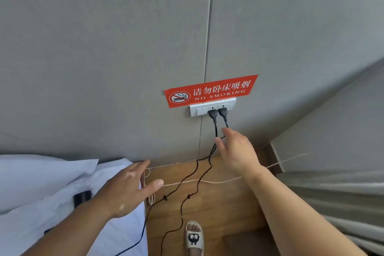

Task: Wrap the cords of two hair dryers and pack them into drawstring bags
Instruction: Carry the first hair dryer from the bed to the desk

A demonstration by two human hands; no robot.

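Two grey padded wall panels (104, 48) up top, one white-sheeted bed (31, 183) lower left, one strip of brown wooden floor (228, 203). Two hands: left hand (128, 189) spread over the bed edge, holding nothing; right hand (236, 151) loose-fingered right at two thin black hair dryer cords (188, 196), contact hard to call. One red NO SMOKING sign (209, 91), one cream cartoon-face slipper (194, 237), one white socket plate (198, 110), two black plugs (212, 113) in it, cords trailing down over the floor.
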